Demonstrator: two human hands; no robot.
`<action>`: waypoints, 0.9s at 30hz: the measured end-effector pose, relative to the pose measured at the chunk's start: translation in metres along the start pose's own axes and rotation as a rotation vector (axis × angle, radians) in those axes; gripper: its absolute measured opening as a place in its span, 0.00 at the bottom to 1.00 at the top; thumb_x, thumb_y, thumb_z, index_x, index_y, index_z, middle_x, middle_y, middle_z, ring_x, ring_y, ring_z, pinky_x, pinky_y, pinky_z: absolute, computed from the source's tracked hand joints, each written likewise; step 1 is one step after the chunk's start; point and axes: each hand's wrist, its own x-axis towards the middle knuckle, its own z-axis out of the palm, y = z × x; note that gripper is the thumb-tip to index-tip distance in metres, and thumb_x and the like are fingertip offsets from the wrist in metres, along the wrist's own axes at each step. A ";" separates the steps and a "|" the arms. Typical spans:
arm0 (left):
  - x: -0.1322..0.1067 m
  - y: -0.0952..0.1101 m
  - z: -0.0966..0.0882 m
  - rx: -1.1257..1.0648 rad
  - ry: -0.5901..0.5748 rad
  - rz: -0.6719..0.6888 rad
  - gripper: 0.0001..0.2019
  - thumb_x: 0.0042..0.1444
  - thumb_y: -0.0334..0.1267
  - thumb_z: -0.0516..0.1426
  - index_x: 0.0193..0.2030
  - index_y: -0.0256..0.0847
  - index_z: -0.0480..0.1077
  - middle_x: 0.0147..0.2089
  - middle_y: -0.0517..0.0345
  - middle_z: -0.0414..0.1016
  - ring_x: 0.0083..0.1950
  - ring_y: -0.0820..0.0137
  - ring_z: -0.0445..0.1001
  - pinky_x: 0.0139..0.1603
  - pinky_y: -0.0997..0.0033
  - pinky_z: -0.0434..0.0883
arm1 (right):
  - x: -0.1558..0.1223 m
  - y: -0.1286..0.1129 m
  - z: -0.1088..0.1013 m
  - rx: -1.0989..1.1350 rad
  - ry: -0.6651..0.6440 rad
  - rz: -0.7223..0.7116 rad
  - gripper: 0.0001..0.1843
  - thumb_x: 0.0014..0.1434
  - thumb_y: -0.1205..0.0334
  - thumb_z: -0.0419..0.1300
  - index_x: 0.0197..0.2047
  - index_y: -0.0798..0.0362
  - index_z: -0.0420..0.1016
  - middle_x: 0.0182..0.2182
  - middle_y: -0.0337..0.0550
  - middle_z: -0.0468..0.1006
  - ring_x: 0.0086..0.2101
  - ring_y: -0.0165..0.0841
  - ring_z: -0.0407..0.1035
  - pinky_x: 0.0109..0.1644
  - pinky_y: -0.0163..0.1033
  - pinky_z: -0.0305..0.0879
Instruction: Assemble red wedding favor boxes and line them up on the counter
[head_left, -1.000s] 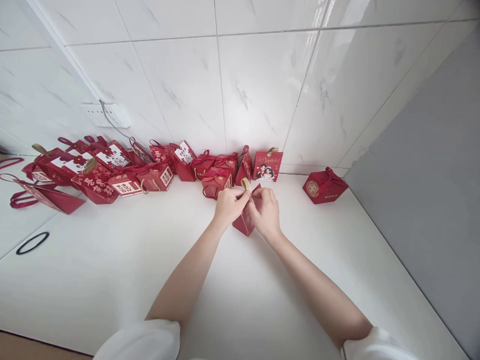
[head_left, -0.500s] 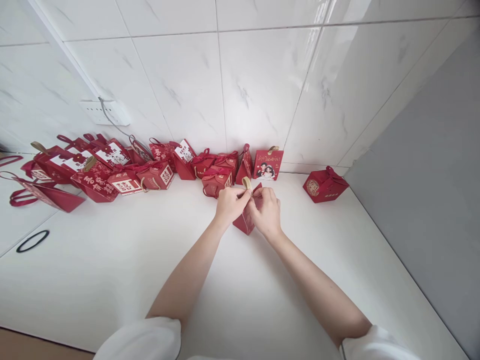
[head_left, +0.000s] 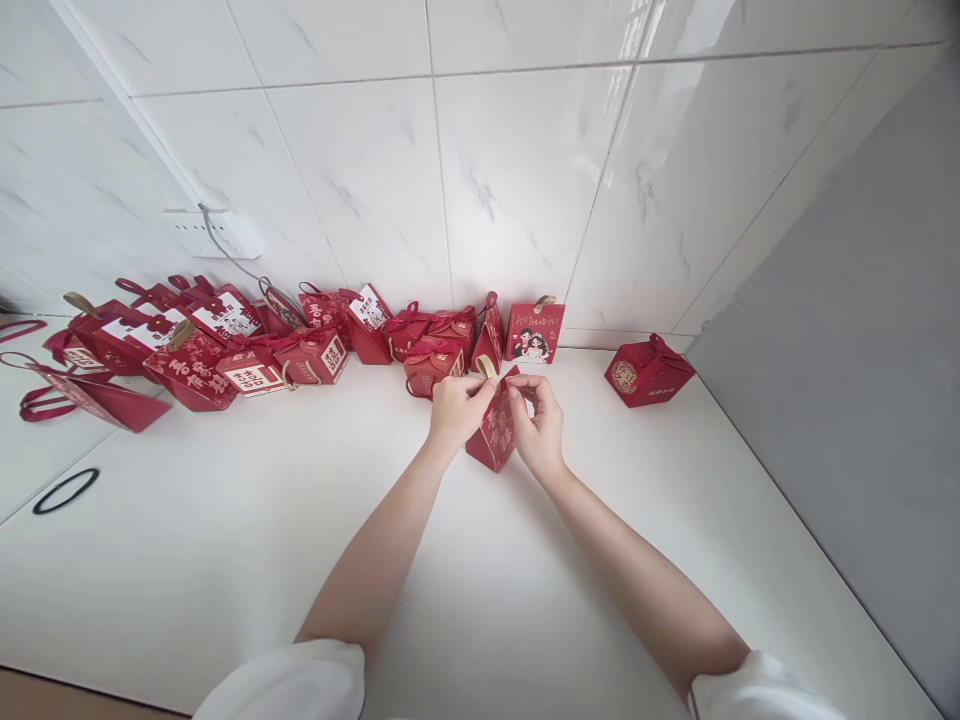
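Note:
A small red gift box [head_left: 496, 432] with pale printed characters stands on the white tabletop between my hands. Its gold ribbon loop [head_left: 487, 367] sticks up from the peaked top. My left hand [head_left: 457, 412] is closed, thumb and forefinger pinching the ribbon's base at the top of the box. On the other side, my right hand [head_left: 538, 425] has its fingertips curled at the box's upper right edge, thumb against the side. The exact fingertip contact is partly hidden. Just behind my left hand is another red box [head_left: 433, 366] tied with a bow.
Several red gift boxes [head_left: 193, 372] crowd along the tiled wall [head_left: 360, 180] to the left. A square card-like box [head_left: 534, 334] with a cartoon couple leans at the wall. One bowed box [head_left: 649, 372] sits apart at right. A black ring [head_left: 66, 492] lies at left.
My right hand has shifted slightly right, away from the ribbon, exposing more of the box's printed front. My left hand keeps its pinch at the top.

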 end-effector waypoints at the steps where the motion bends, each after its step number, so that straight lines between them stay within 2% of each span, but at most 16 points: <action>1: 0.000 0.000 0.000 -0.004 0.004 -0.002 0.23 0.55 0.48 0.55 0.15 0.37 0.62 0.16 0.64 0.51 0.22 0.76 0.52 0.26 0.71 0.51 | -0.003 0.001 0.002 0.028 0.009 0.012 0.10 0.64 0.58 0.51 0.44 0.51 0.68 0.42 0.47 0.75 0.44 0.36 0.71 0.51 0.45 0.68; 7: 0.003 -0.004 -0.003 -0.014 0.023 -0.047 0.21 0.54 0.49 0.56 0.17 0.37 0.66 0.17 0.64 0.55 0.23 0.75 0.56 0.27 0.72 0.54 | -0.014 0.008 0.011 0.083 -0.026 0.120 0.11 0.64 0.57 0.50 0.45 0.51 0.69 0.42 0.47 0.77 0.41 0.36 0.73 0.47 0.46 0.71; 13: 0.006 -0.007 -0.006 -0.027 -0.058 -0.010 0.21 0.55 0.49 0.56 0.18 0.37 0.67 0.17 0.64 0.52 0.23 0.76 0.55 0.26 0.72 0.52 | -0.013 0.010 0.011 0.071 -0.027 0.045 0.09 0.63 0.58 0.52 0.45 0.51 0.67 0.44 0.48 0.75 0.44 0.36 0.71 0.49 0.45 0.70; 16: 0.008 -0.006 -0.014 -0.039 -0.161 0.022 0.21 0.56 0.50 0.56 0.20 0.36 0.70 0.18 0.63 0.58 0.23 0.75 0.57 0.26 0.72 0.53 | -0.007 0.009 0.004 -0.009 -0.033 -0.015 0.09 0.64 0.59 0.52 0.45 0.50 0.68 0.42 0.47 0.74 0.44 0.36 0.70 0.50 0.46 0.69; 20: 0.008 -0.002 -0.028 -0.065 -0.386 0.049 0.15 0.53 0.48 0.59 0.28 0.37 0.77 0.25 0.61 0.71 0.28 0.72 0.67 0.29 0.73 0.60 | 0.009 0.008 -0.012 -0.173 -0.008 -0.181 0.08 0.62 0.60 0.55 0.44 0.49 0.71 0.50 0.48 0.71 0.54 0.40 0.63 0.60 0.53 0.59; 22: 0.008 -0.003 -0.033 -0.051 -0.413 0.054 0.13 0.52 0.47 0.60 0.32 0.39 0.78 0.29 0.59 0.76 0.31 0.69 0.71 0.32 0.73 0.64 | 0.018 0.007 -0.021 -0.157 -0.090 -0.183 0.09 0.63 0.59 0.54 0.45 0.48 0.71 0.49 0.46 0.73 0.53 0.40 0.65 0.59 0.52 0.60; 25: 0.010 -0.008 -0.034 0.001 -0.318 0.060 0.12 0.51 0.46 0.61 0.35 0.40 0.79 0.35 0.56 0.79 0.36 0.66 0.74 0.38 0.71 0.67 | 0.026 0.006 -0.030 -0.061 -0.271 -0.106 0.09 0.64 0.57 0.54 0.43 0.49 0.73 0.42 0.44 0.76 0.44 0.37 0.70 0.52 0.46 0.66; 27: 0.012 -0.014 -0.031 -0.014 -0.283 0.053 0.12 0.51 0.46 0.62 0.35 0.40 0.79 0.36 0.55 0.80 0.38 0.66 0.75 0.40 0.70 0.68 | 0.028 0.007 -0.032 -0.029 -0.341 -0.066 0.10 0.62 0.56 0.56 0.43 0.50 0.73 0.41 0.43 0.77 0.42 0.35 0.71 0.49 0.44 0.67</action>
